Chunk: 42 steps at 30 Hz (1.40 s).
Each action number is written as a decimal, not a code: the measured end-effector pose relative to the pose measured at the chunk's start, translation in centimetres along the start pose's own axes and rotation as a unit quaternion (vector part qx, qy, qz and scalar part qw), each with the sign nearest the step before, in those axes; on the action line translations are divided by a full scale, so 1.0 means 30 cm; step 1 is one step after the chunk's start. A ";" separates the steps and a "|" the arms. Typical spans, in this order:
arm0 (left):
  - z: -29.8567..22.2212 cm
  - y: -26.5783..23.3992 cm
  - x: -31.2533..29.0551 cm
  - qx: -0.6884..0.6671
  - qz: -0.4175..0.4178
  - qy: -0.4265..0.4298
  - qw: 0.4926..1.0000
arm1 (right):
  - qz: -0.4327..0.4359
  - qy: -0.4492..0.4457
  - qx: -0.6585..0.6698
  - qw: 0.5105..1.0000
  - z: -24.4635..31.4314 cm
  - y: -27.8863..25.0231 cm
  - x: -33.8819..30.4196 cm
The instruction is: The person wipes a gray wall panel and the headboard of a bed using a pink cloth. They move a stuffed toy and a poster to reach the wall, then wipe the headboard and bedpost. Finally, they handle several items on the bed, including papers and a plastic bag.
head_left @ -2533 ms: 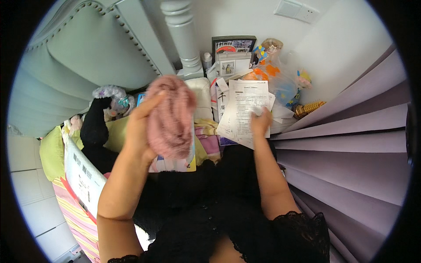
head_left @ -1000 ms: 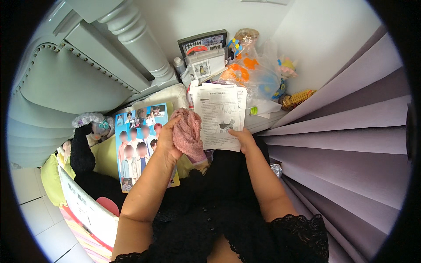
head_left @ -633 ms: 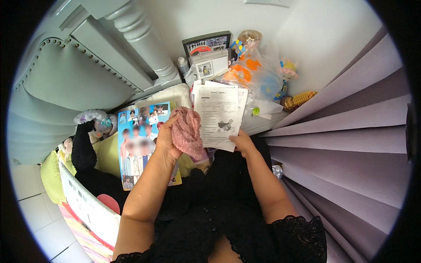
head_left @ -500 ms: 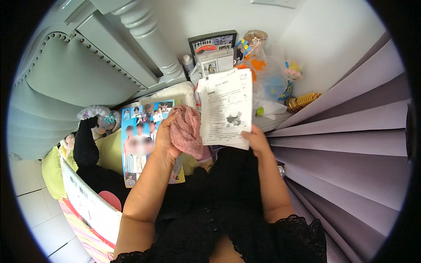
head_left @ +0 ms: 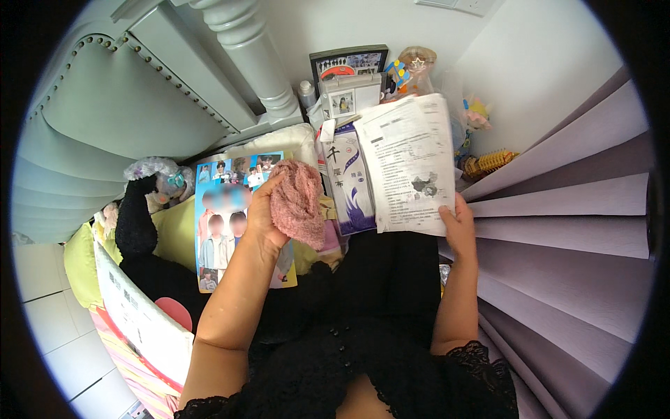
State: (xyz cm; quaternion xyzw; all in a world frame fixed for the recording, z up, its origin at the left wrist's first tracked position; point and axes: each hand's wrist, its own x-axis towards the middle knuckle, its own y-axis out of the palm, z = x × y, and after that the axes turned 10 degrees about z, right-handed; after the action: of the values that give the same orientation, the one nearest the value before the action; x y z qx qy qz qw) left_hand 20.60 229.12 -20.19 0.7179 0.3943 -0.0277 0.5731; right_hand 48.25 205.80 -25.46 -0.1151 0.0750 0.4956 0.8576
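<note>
My left hand (head_left: 262, 216) is closed around a bundled pink fuzzy cloth (head_left: 299, 202). Behind that hand is a blue and yellow poster (head_left: 218, 260) covered in photos of people; I cannot tell whether it is touching it. With thumb and fingers, my right hand (head_left: 458, 222) grips the lower right edge of some stacked printed papers (head_left: 408, 164), which carry text and a small dark map. Between the cloth and the papers, a flat purple and white package (head_left: 354, 199) shows, partly covered by the papers.
Behind stand a framed picture (head_left: 349, 61), a small white photo stand (head_left: 349, 98) and a white bottle (head_left: 306, 91). A yellow hairbrush (head_left: 490, 163) lies at right, by lilac curtains (head_left: 558, 227). Stuffed toys (head_left: 162, 187) and a padded headboard (head_left: 132, 105) are at left.
My right hand has moved to the right with the papers, uncovering the purple and white package. My left hand stays nearly in place, still holding the pink cloth.
</note>
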 end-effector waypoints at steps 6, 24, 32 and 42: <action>0.010 -0.021 0.014 0.001 0.028 -0.019 0.999 | 0.018 0.033 -0.493 0.869 0.145 0.259 -0.012; 0.004 0.007 -0.015 -0.002 0.005 0.008 1.000 | 0.124 0.187 0.170 0.959 -0.009 0.132 0.125; -0.003 -0.016 -0.039 0.009 -0.006 -0.009 1.000 | 0.118 0.251 0.129 0.952 -0.283 0.295 0.180; 0.014 -0.005 -0.042 0.016 0.004 -0.007 1.000 | 0.282 0.350 0.421 0.788 -0.272 0.236 0.208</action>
State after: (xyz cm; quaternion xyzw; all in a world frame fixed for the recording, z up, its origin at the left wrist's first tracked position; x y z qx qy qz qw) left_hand 19.84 228.10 -19.83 0.7284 0.3866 -0.0367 0.5645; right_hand 45.08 212.19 -35.69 0.1178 0.5998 0.5605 0.5588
